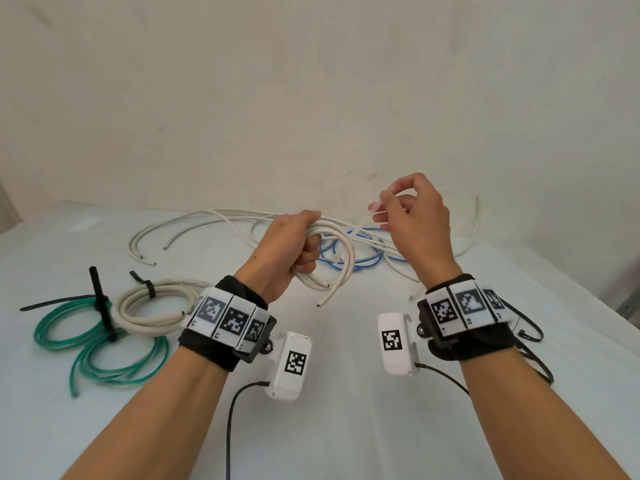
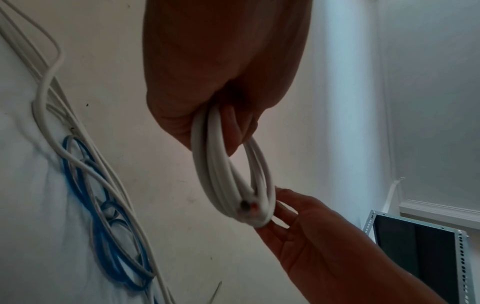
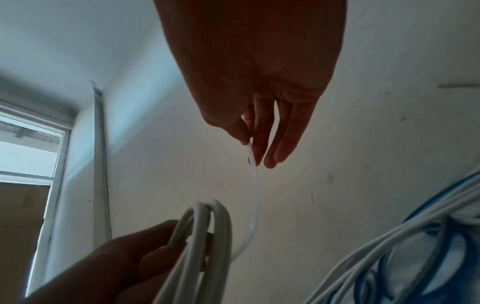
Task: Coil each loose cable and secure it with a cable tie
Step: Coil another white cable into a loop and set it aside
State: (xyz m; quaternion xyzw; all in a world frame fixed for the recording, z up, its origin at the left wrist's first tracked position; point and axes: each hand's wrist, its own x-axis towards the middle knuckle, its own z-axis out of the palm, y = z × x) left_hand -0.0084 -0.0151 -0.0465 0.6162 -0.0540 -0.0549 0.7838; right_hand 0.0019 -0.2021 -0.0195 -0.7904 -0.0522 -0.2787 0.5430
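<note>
Nearest on the white table, at the left, lies a green coil bound with a black tie. Touching it on its right is a white bundle, also cinched with a black tie.

Above the table's middle the left hand is clamped round a white coil, fingers curled through its loops; one cut end of the coil hangs free below the hand. The left wrist view shows the loops gathered tight in the fist, with the cut end facing the camera.

Just right of it and a little higher, the right hand pinches a thin white tie between thumb and forefinger, the other fingers loosely extended. In the right wrist view the tie curves down from the fingertips and passes behind the coil.

Farther back, loose white cables sprawl across the table, tangled with a blue cable behind the hands. A pale wall rises beyond.
</note>
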